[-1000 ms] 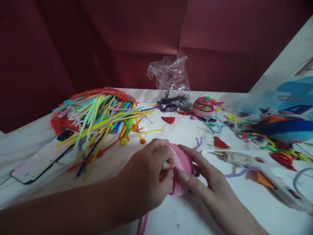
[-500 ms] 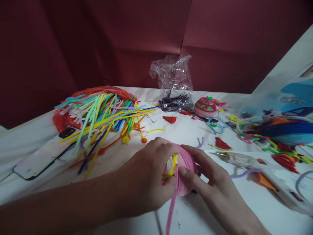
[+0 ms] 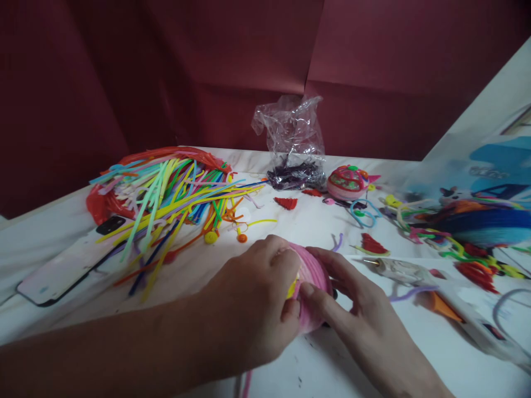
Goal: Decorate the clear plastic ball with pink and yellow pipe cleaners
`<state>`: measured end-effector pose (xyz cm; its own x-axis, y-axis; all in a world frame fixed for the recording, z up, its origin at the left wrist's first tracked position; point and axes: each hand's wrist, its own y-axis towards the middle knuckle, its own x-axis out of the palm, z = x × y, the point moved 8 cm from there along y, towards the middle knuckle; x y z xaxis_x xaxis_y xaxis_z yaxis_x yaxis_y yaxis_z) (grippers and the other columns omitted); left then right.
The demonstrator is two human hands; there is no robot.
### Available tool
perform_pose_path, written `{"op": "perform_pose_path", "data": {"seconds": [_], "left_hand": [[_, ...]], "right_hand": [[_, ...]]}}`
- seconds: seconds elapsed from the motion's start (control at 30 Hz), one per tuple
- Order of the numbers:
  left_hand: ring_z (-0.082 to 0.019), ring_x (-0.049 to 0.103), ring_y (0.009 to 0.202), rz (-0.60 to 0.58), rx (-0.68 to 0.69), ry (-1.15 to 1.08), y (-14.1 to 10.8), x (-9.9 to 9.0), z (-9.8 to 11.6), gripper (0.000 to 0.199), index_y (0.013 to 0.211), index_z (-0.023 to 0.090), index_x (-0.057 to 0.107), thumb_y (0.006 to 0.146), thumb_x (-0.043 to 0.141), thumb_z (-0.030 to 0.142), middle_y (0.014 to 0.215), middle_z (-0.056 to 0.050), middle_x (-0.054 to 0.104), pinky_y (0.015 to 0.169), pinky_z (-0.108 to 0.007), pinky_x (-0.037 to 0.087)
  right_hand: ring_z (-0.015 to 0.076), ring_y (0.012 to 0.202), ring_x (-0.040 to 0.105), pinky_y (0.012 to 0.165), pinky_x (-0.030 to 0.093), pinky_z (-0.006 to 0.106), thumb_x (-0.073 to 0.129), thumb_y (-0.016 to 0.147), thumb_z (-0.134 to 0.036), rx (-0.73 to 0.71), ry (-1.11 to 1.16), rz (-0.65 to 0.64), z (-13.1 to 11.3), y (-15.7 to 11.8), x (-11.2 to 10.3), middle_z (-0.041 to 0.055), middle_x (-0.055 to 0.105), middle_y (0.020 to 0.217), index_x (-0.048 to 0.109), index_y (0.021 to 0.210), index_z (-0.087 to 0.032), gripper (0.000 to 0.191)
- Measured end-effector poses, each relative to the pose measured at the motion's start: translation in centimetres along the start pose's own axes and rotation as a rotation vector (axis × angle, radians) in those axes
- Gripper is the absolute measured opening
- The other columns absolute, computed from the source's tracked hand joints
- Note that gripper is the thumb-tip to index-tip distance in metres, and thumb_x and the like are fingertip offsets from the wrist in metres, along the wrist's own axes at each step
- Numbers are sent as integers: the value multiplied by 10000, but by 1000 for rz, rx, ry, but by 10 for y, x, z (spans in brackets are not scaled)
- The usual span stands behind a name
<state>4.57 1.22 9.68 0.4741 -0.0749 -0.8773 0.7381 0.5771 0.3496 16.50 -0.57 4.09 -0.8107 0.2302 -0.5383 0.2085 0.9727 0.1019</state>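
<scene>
Around the pink ball [image 3: 317, 279], curled left grip [image 3: 259, 301] and arched right grip [image 3: 354, 304]

The left hand [image 3: 259, 298] hides one side of the pink ball [image 3: 310, 265] — what it holds there, I cannot tell. The bottom edge cuts the pink strand [image 3: 247, 381], the right edge the glue gun [image 3: 469, 308].

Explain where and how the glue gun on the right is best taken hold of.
Probably by its handle, coming from the near right: the glue gun lies on its side, its metal tip pointing left, away from that grip, while the orange trigger faces the near side, within a finger's curl.
</scene>
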Motion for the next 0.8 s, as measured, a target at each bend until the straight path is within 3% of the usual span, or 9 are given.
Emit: {"op": "perform_pose_path", "data": {"seconds": [0.33, 0.8], "left_hand": [[-266, 624, 845, 82, 164, 257, -4, 1, 12, 161, 811, 147, 521, 735, 426, 41, 926, -127, 622, 692, -421, 562], [-243, 645, 722, 234, 192, 434, -3, -4, 18, 174, 746, 136, 539, 755, 412, 17, 786, -108, 641, 606, -377, 573]], "right_hand": [[285, 983, 626, 788, 509, 440, 519, 763, -532, -19, -39, 2, -7, 0, -1, 76, 665, 1146, 553, 1184, -248, 509], [286, 994, 614, 836, 485, 482, 485, 799, -442, -101, -124, 5, -19, -1, 0, 99, 656, 1125, 556, 1171, -224, 438]]}}
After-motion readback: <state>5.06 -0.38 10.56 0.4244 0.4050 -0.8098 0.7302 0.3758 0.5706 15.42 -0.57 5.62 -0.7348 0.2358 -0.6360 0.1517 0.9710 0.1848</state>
